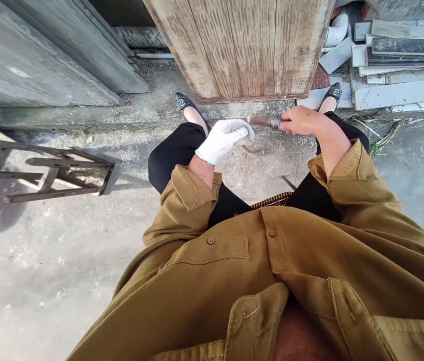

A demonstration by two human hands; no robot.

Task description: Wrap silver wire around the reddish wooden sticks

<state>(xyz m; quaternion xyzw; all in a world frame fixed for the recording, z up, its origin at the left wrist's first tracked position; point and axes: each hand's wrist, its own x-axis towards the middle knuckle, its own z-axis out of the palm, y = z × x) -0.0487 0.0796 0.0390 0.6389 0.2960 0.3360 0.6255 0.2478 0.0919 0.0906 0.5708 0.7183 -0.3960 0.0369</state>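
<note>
My left hand (225, 140) wears a white knitted glove. Its fingers are curled over with the thumb pressed in, and what they hold, if anything, is hidden. Just below its fingertips shows a thin, curved brownish piece (253, 152); whether it lies on the ground or hangs from the glove I cannot tell. My bare right hand (302, 120) is closed round a short wooden handle (260, 120) bound with grey wire (274, 122). The handle's blunt end points left, close to the gloved fingers. On the concrete between my legs lies a dark, thin strip (289, 182), partly hidden.
A weathered wooden panel (249, 50) stands in front of my feet. Grey boards (46, 60) lean at the left, above a wooden stool or frame (61, 173) lying on its side. White and dark planks (403, 65) are stacked at the right, beside a white pipe (338, 30).
</note>
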